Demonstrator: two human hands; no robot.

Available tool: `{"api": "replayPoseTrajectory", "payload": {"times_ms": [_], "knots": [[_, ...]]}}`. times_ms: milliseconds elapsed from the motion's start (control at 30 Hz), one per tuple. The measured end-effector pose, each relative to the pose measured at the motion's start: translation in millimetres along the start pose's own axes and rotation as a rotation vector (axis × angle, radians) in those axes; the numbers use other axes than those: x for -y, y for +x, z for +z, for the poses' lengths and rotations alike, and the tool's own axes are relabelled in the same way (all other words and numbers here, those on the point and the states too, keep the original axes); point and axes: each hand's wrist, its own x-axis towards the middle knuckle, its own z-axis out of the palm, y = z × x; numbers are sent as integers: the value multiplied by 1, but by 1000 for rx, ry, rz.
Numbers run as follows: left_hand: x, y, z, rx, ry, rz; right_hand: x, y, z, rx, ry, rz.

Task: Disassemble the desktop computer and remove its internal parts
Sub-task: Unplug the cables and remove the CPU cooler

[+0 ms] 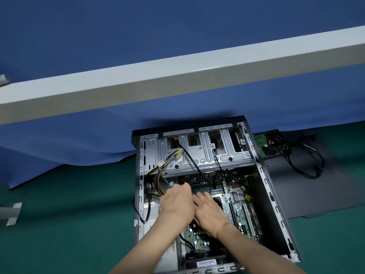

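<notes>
Floor: green matting [79, 214] below a draped blue cloth [177, 36]; the job is done low down, looking into the machine.
Computer case [264, 184]: lying on its side, panel off, motherboard [239, 210] facing up for easy reach.
Left hand [176, 203]: knuckles up, fingers curled down at the memory slots [215, 189]; what they grip, cannot tell.
Right hand [209, 213]: fingers fairly straight, pressed beside the left, nothing visibly held, likely steadying.
Removed board [264, 145]: parked outside the case, cables [308, 165] trailing.

No text can be read; the white barcode sticker [207, 263] at the near end of the computer case [271, 196] carries print too small to make out
</notes>
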Motion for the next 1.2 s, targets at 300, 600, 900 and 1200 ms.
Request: {"api": "replayPoseTrajectory", "payload": {"times_ms": [300, 600, 900, 1200], "knots": [[-3, -21, 15, -39, 542, 299, -2, 1, 0, 86, 48, 9], [-2, -7, 25, 92, 65, -88, -2, 2, 5, 119, 17, -11], [-9, -31, 31, -70, 419, 273, -2, 4, 9, 154, 90, 24], [-1, -7, 2, -25, -44, -179, -2, 1, 5, 83, 18, -29]]}}
